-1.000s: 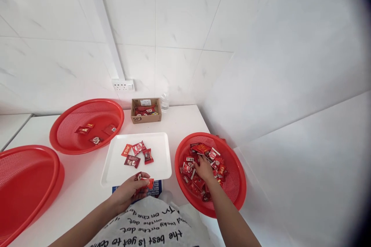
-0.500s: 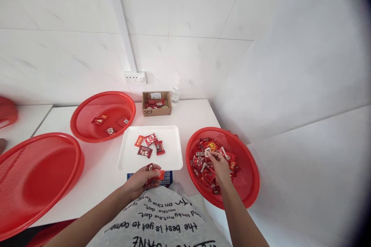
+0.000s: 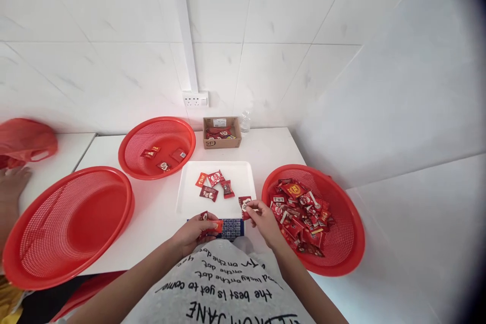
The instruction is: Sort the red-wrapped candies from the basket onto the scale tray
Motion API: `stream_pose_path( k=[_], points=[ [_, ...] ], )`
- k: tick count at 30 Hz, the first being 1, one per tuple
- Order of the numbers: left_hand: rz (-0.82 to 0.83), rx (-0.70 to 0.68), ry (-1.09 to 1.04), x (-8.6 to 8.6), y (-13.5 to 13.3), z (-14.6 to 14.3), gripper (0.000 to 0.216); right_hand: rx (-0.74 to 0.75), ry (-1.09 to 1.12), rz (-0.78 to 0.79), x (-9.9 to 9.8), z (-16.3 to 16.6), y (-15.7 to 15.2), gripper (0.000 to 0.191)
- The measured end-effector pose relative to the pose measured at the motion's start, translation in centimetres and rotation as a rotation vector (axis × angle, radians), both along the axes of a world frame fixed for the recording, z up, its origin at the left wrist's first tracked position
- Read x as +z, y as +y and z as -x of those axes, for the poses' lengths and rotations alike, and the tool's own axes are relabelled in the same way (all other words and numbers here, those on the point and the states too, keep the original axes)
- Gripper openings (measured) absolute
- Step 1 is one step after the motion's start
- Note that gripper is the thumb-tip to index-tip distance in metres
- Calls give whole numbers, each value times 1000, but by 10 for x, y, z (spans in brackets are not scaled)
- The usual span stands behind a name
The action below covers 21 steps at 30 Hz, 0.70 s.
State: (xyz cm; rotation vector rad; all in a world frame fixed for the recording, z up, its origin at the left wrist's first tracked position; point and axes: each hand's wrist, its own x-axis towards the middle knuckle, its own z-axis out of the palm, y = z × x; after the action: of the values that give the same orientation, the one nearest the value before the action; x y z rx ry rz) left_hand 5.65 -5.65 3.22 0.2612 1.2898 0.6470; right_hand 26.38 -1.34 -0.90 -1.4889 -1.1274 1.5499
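Note:
Between the fingers of my right hand (image 3: 261, 216) is a dark red wrapped packet (image 3: 245, 206), held over the right edge of the white tray (image 3: 190, 205). My left hand (image 3: 193, 233) is closed on several small red and orange packets (image 3: 217, 226) just in front of the tray. On the tray lie several more packets (image 3: 215, 178) in red, orange and dark red. To the right, a red mesh basket (image 3: 351, 233) holds a heap of similar packets (image 3: 299, 212). A blue keypad (image 3: 232, 229) shows partly under the tray's front edge.
Two more red baskets stand left: one (image 3: 131, 144) with a few packets, another (image 3: 68, 233) nearer. A cardboard box (image 3: 222, 143) of packets and a clear bottle (image 3: 245, 121) are by the wall. Another person's hand (image 3: 15, 182) is near a red bag (image 3: 28, 142) far left.
My right hand has moved left from the basket to the tray edge with a packet. My left hand still holds its packets. The view has turned left, showing another person's hand.

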Motion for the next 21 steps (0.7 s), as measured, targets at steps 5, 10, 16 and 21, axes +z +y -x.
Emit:
stream_pose_path(
  k=[5,10,16,21],
  points=[
    [-19,36,-17,-8,-1,12,33,-3,73,66,-4,13,-12,26],
    [-63,122,-16,-21,5,19,28,-60,99,107,-3,14,-20,30],
    [-56,173,-19,-22,19,16,20,-95,60,103,-1,12,-28,33],
    [-100,220,-10,-16,27,10,30,-116,57,102,-3,11,-32,36]
  ],
)
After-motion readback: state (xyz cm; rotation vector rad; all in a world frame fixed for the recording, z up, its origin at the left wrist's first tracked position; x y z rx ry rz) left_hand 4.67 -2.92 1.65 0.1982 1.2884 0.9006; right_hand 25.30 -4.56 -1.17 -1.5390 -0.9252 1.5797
